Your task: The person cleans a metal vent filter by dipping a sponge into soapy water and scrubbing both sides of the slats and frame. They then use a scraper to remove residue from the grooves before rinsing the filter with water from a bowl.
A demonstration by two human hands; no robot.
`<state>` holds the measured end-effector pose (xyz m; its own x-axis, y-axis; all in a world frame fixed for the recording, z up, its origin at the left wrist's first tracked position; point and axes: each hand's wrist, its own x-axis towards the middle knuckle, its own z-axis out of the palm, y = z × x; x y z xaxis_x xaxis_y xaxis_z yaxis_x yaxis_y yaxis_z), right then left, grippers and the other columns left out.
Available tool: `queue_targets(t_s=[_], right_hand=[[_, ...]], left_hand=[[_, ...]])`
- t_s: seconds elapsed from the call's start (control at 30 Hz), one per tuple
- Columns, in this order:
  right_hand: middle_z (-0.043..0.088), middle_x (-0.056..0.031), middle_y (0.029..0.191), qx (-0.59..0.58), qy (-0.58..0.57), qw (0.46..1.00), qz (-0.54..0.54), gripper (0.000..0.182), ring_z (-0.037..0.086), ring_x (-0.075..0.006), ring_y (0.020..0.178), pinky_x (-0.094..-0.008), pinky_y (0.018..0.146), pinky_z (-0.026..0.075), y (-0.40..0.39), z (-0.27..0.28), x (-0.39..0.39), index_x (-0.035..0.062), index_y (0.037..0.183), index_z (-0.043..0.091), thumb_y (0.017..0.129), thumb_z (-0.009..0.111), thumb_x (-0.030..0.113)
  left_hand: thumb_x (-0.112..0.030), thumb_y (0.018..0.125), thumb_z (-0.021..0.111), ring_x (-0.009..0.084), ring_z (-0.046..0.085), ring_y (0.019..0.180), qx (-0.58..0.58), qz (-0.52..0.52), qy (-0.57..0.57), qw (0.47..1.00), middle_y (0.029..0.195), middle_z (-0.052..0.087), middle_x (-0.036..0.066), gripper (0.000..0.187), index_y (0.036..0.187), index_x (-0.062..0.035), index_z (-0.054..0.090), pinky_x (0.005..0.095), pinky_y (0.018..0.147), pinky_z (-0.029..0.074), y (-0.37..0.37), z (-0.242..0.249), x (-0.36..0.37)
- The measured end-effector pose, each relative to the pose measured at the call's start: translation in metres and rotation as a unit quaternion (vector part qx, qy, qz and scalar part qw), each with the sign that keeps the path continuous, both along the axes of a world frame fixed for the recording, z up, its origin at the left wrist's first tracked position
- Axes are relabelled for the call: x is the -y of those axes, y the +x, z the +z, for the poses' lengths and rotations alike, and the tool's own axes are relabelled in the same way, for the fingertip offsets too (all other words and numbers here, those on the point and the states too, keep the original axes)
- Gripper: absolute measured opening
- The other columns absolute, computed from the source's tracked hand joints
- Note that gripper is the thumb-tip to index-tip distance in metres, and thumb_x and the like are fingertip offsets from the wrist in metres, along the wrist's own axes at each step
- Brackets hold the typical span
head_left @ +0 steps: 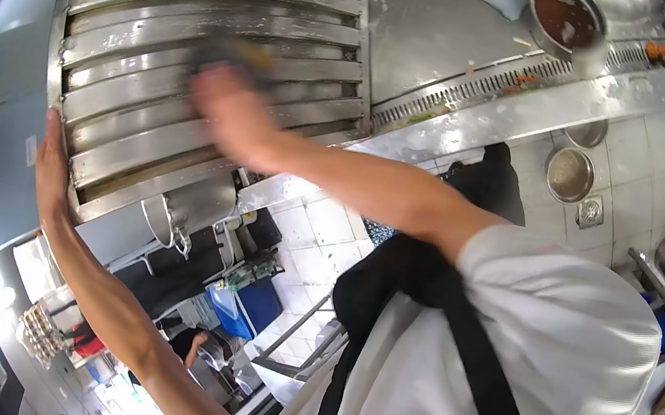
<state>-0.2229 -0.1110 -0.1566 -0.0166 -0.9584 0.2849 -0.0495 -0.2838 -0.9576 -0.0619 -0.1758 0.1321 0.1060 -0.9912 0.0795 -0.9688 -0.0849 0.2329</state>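
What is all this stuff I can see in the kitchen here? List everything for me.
Slatted metal filter panel: one, silver, upper left, held up.
Scrubbing pad: one, dark, blurred, against the slats.
Steel counter: one, grey, top centre.
Pot of brown sauce: one, steel, top right.
Empty pots: two, steel, on the tiled floor at right.
Floor drain: one, metal, beside them.
Blue bin: one, lower centre.
White shirt: one, with black apron straps.
Left hand: flat on the panel's edge.
Right hand: blurred, on the pad.
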Motion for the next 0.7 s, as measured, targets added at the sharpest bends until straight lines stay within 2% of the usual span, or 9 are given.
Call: queue_targets(t_s=[0.1,0.13,0.23,0.3,0.37,0.43,0.5,0.63,0.7], right_hand=[[0.045,-0.0303,0.146,-0.006,-0.26,0.956,-0.14,0.045,0.039,-0.0464,0.14,-0.0509,0.116,0.037,0.082,0.149,0.029,-0.0125,0.135,0.048,0.098,0.045,0.013],[0.048,-0.0306,0.143,-0.067,-0.255,0.949,-0.171,0.042,0.042,-0.0488,0.137,-0.0501,0.115,0.038,0.063,0.168,0.019,-0.0114,0.132,0.05,0.099,0.046,0.015],[0.047,-0.0247,0.147,0.099,-0.143,0.985,-0.015,0.041,0.043,-0.0436,0.138,-0.05,0.114,0.04,0.027,0.084,0.002,-0.0022,0.133,0.051,0.098,0.049,0.017],[0.045,-0.0177,0.15,-0.143,-0.145,0.976,-0.079,0.04,0.045,-0.0349,0.138,-0.0451,0.113,0.04,-0.02,-0.038,-0.02,0.0032,0.134,0.052,0.097,0.052,0.019],[0.05,-0.0173,0.149,0.059,0.184,0.981,-0.034,0.047,0.048,-0.0322,0.137,-0.0408,0.11,0.044,-0.067,-0.152,-0.031,0.008,0.143,0.049,0.096,0.049,0.013],[0.05,-0.0186,0.148,-0.339,0.2,0.919,0.028,0.051,0.054,-0.0382,0.13,-0.0433,0.107,0.046,-0.113,-0.241,-0.036,0.0039,0.143,0.049,0.092,0.042,0.002],[0.064,-0.0188,0.124,-0.353,0.112,0.924,-0.099,0.029,0.065,-0.0386,0.109,-0.0489,0.087,0.056,-0.148,-0.241,-0.042,0.0036,0.122,0.057,0.097,0.044,0.01],[0.063,-0.0182,0.128,-0.424,0.026,0.853,-0.303,0.033,0.059,-0.0368,0.121,-0.048,0.094,0.053,-0.255,-0.188,-0.027,0.0054,0.124,0.06,0.092,0.05,0.01],[0.058,-0.021,0.137,-0.584,0.214,0.773,-0.122,0.043,0.059,-0.0389,0.122,-0.0469,0.097,0.051,-0.291,-0.166,-0.003,0.0063,0.129,0.061,0.087,0.054,0.01]], left_hand=[[-0.066,0.098,0.046,0.0243,0.059,0.114,-0.217,0.051,-0.02,0.975,0.125,0.065,0.014,0.081,0.135,0.0061,0.058,0.0351,0.102,0.042,0.003,0.003,0.004],[-0.065,0.098,0.047,0.0254,0.059,0.113,-0.119,0.034,-0.045,0.991,0.125,0.065,0.014,0.081,0.134,0.0056,0.059,0.0357,0.102,0.042,0.018,0.009,0.012],[-0.065,0.097,0.049,0.0268,0.058,0.114,-0.044,0.019,-0.046,0.998,0.126,0.065,0.016,0.08,0.132,0.0058,0.061,0.0372,0.105,0.04,-0.021,0.001,-0.019],[-0.065,0.096,0.051,0.0271,0.057,0.115,-0.015,0.014,-0.043,0.999,0.126,0.065,0.018,0.081,0.132,0.0061,0.061,0.0372,0.106,0.038,-0.021,-0.002,-0.023],[-0.066,0.094,0.052,0.0251,0.057,0.109,0.025,-0.019,-0.056,0.998,0.12,0.067,0.016,0.081,0.13,0.0055,0.062,0.0359,0.103,0.04,-0.007,-0.003,-0.022],[-0.063,0.094,0.056,0.0213,0.057,0.1,0.003,-0.021,-0.039,0.999,0.109,0.069,0.014,0.074,0.123,0.0045,0.066,0.0331,0.097,0.043,-0.01,0.001,-0.031],[-0.059,0.095,0.059,0.0172,0.056,0.093,0.001,-0.09,-0.049,0.995,0.099,0.069,0.01,0.067,0.114,0.0046,0.068,0.031,0.091,0.044,-0.007,0.004,-0.025],[-0.044,0.097,0.064,0.0111,0.054,0.086,-0.089,-0.129,-0.05,0.986,0.089,0.065,0.004,0.044,0.103,-0.0005,0.069,0.0265,0.081,0.044,-0.01,0.005,0.001],[-0.042,0.098,0.064,0.0087,0.053,0.081,-0.099,-0.134,-0.025,0.986,0.087,0.065,0.002,0.041,0.103,-0.0016,0.067,0.0243,0.074,0.044,-0.024,0.009,0.007]])
